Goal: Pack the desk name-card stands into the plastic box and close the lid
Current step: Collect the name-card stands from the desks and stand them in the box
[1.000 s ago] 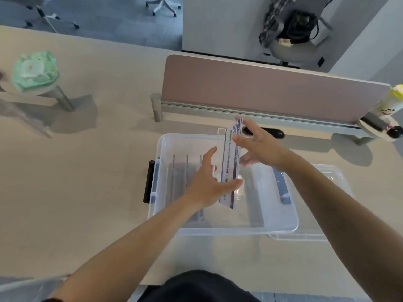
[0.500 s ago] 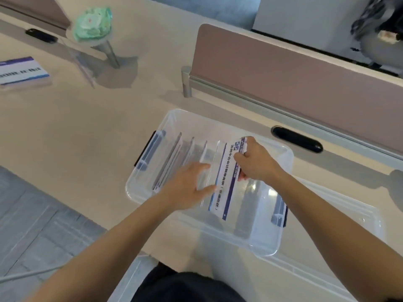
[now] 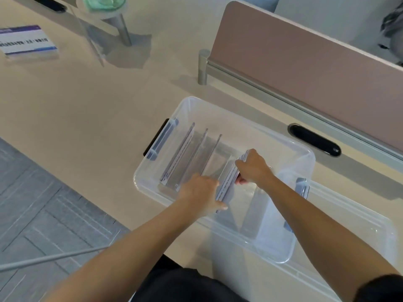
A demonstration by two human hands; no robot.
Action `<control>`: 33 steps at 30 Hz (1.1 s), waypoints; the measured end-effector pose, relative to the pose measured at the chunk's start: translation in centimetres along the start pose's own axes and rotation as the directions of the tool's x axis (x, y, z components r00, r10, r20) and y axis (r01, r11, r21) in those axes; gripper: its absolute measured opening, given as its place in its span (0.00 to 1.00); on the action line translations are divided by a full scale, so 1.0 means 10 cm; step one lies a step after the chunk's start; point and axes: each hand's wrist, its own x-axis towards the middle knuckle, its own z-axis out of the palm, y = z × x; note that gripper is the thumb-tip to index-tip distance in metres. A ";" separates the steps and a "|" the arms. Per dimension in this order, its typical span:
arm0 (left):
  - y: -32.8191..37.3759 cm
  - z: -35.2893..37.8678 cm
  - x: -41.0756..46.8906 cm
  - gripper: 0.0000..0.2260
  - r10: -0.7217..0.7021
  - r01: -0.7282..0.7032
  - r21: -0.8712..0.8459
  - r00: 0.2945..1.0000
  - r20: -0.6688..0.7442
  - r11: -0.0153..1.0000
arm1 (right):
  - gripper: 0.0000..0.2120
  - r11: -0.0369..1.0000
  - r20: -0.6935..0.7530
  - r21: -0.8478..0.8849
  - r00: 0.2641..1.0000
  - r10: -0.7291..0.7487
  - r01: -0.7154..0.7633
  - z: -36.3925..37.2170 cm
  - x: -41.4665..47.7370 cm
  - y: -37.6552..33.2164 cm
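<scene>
Head view, centre of frame. Clear plastic box (image 3: 220,110) sits open on the beige desk (image 3: 87,105), w/ three name-card stands (image 3: 192,153) already upright in a row at its left end. A fourth stand (image 3: 229,182) is held edge-up just right of that row. Right hand (image 3: 253,168) has fingers curled over the stand's top far corner, gripping it; left hand (image 3: 200,195) is closed on its near end, thumb along the lower edge.

Change vs. 1 s ago: the stand was then above the rim, printed face showing; it now sits low inside the box, nearly parallel to the others. Judged: insertion approx. complete, release pending.

One more stand (image 3: 26,42) lies at upper left of frame, well apart from the box, so packing is not finished. Lid (image 3: 359,216) lies partly under the box at lower right, off; side latches are unfastened. Next step likely: let go, fetch the remaining stand. Risk: stands tipping, as nothing visible braces them.
</scene>
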 end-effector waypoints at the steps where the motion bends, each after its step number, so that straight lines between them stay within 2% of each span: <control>1: 0.00 0.01 0.01 0.33 -0.011 0.011 0.013 1.000 -0.002 1.000 | 0.16 1.000 0.008 0.027 1.000 0.010 -0.010 0.01 0.02 0.01; 3: -0.01 0.00 0.03 0.33 -0.040 0.040 0.018 0.999 -0.021 0.999 | 0.18 0.997 0.042 0.076 0.999 0.023 -0.026 0.01 0.05 0.03; 7: 0.00 -0.01 0.01 0.41 -0.100 0.109 0.079 0.989 -0.113 0.991 | 0.23 0.978 0.113 0.200 0.993 0.040 -0.062 -0.10 0.12 0.05; 10: -0.01 0.01 -0.02 0.48 -0.120 0.143 0.089 0.967 -0.223 0.986 | 0.20 0.988 0.110 0.157 0.994 -0.020 0.003 -0.22 0.18 0.09; 12: -0.02 0.04 -0.02 0.55 -0.134 0.158 0.097 0.967 -0.215 0.983 | 0.18 0.980 0.151 0.197 0.988 -0.036 0.006 -0.24 0.18 0.12; 15: -0.02 0.09 0.01 0.62 -0.159 0.177 0.113 0.976 -0.151 0.978 | 0.18 0.918 0.258 0.390 0.966 -0.033 -0.073 -0.22 0.20 0.18; 18: -0.04 0.11 0.03 0.61 -0.169 0.181 0.098 0.978 -0.124 0.979 | 0.18 0.869 0.316 0.480 0.948 -0.043 -0.120 -0.18 0.25 0.23; 23: -0.07 0.09 0.03 0.61 -0.199 0.203 0.075 0.978 -0.059 0.976 | 0.16 0.893 0.282 0.434 0.959 -0.014 -0.115 -0.13 0.33 0.22; 29: -0.10 0.08 0.04 0.60 -0.229 0.233 0.075 0.971 -0.062 0.969 | 0.18 0.786 0.328 0.594 0.944 -0.042 -0.172 -0.02 0.39 0.25; 33: -0.12 0.07 0.05 0.58 -0.252 0.252 0.019 0.968 -0.017 0.967 | 0.19 0.739 0.339 0.647 0.939 -0.059 -0.187 0.02 0.39 0.26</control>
